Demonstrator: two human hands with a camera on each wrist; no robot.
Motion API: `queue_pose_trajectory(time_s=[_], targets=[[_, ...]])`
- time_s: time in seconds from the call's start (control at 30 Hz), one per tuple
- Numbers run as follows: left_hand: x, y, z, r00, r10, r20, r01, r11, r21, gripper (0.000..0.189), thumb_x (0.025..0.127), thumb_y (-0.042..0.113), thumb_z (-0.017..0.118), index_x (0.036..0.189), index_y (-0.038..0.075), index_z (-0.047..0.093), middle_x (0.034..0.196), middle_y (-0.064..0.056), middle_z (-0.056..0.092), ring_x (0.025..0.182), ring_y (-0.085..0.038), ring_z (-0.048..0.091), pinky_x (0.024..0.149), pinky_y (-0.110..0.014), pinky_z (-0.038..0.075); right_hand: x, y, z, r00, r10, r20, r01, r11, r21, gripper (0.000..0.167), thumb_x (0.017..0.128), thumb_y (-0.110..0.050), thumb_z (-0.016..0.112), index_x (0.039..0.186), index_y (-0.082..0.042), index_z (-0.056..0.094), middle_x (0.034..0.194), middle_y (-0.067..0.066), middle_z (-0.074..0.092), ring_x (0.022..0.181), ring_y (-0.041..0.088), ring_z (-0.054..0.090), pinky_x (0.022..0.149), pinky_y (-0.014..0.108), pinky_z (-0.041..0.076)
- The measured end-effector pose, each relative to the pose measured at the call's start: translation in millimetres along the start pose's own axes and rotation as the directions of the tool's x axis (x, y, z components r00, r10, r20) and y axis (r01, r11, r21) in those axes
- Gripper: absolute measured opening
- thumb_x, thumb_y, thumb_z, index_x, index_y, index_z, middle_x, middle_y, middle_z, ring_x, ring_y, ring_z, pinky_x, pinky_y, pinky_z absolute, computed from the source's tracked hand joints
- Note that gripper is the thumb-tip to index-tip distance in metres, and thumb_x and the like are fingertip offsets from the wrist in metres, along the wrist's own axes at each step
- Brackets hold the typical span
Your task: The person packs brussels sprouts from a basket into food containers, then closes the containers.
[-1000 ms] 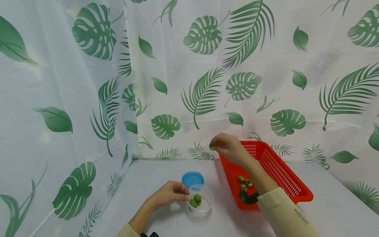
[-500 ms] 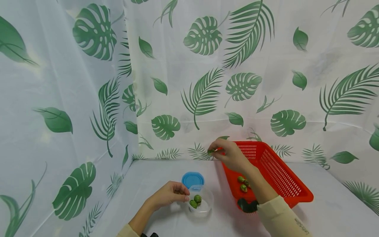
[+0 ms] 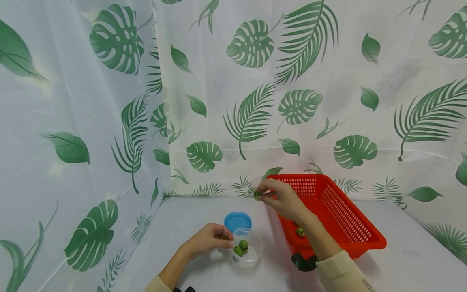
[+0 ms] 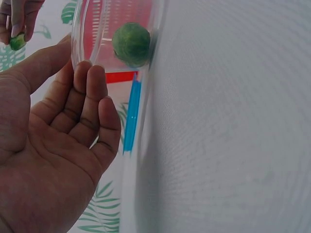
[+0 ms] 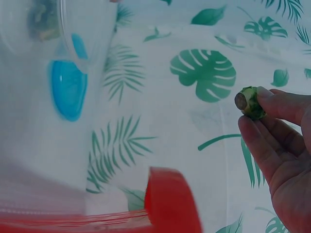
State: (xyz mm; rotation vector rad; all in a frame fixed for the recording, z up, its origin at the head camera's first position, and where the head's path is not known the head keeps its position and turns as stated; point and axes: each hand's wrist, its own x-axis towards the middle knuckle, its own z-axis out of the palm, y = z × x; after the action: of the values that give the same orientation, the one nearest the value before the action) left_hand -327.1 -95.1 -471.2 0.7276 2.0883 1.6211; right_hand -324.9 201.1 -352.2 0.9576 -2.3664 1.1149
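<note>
My right hand [image 3: 282, 199] pinches a Brussels sprout [image 5: 250, 103] between thumb and fingertips, raised near the left far corner of the red basket [image 3: 339, 219]. Its cut stem end faces the right wrist camera. Low on the table, my left hand [image 3: 208, 241] holds the near-left rim of a clear plastic container [image 3: 257, 253] between thumb and fingers. Inside the container lie Brussels sprouts [image 3: 243, 244], grouped toward its left side. More sprouts [image 3: 300, 231] rest in the basket, partly hidden by my right forearm.
A blue lid [image 3: 238, 222] lies flat on the white table just behind the container. The perforated basket stands to its right, with its rim rising high. A leaf-patterned curtain [image 3: 251, 117] hangs behind the table and along the left.
My right hand has moved down and slightly left with the sprout, away from the basket's far rim. The left hand and the container have stayed put.
</note>
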Motion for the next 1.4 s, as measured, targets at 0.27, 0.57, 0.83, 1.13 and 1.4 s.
queue_pose_trajectory(time_s=[0.27,0.57,0.83,1.13,1.4], targets=[[0.1,-0.5,-0.1,1.000,0.000,0.003,0.000,1.000,-0.005,0.032,0.094,0.015,0.078,0.113,-0.009,0.069,0.096,-0.001,0.071,0.087,-0.014,0.064,0.079,-0.028,0.054,-6.4,4,4,1.000,-0.011,-0.003,0.011,0.999,0.041,0.024,0.091,-0.001,0.077,0.107,-0.019,0.076,0.105,0.000,0.074,0.099,0.017,0.073,0.085,0.036,0.062],[-0.7,-0.3,-0.3,1.000,0.003,0.002,-0.003,1.000,-0.001,0.028,0.094,0.015,0.078,0.111,-0.006,0.071,0.096,-0.001,0.071,0.087,-0.014,0.064,0.079,-0.026,0.054,-14.3,2,7,0.999,0.054,0.005,-0.054,0.997,0.063,0.024,0.093,-0.004,0.077,0.109,-0.022,0.076,0.107,-0.002,0.074,0.100,0.016,0.074,0.085,0.031,0.061],[-0.8,0.8,0.5,1.000,-0.003,0.003,0.003,1.000,-0.005,0.031,0.093,0.014,0.078,0.113,-0.008,0.070,0.096,-0.001,0.071,0.087,-0.013,0.064,0.079,-0.027,0.054,-18.1,3,8,0.997,0.077,-0.002,-0.076,0.995,0.064,0.026,0.093,-0.004,0.076,0.110,-0.023,0.075,0.107,-0.002,0.074,0.100,0.016,0.074,0.086,0.031,0.061],[0.2,-1.3,-1.1,1.000,-0.014,0.005,0.014,1.000,0.006,0.036,0.093,0.019,0.079,0.114,-0.008,0.070,0.096,0.000,0.072,0.088,-0.012,0.064,0.080,-0.027,0.054,-23.7,5,12,0.994,0.108,0.030,-0.111,0.989,0.103,0.022,0.094,-0.004,0.076,0.110,-0.018,0.075,0.107,0.000,0.074,0.098,0.018,0.074,0.084,0.027,0.061],[2.1,-5.7,-1.1,1.000,-0.014,-0.006,0.014,1.000,0.022,0.036,0.092,0.021,0.080,0.114,-0.006,0.071,0.096,0.001,0.073,0.088,-0.013,0.064,0.079,-0.026,0.053,-27.7,8,18,0.987,0.130,0.091,-0.141,0.982,0.127,0.021,0.095,-0.008,0.076,0.109,-0.023,0.075,0.107,-0.002,0.074,0.100,0.015,0.074,0.085,0.028,0.061]])
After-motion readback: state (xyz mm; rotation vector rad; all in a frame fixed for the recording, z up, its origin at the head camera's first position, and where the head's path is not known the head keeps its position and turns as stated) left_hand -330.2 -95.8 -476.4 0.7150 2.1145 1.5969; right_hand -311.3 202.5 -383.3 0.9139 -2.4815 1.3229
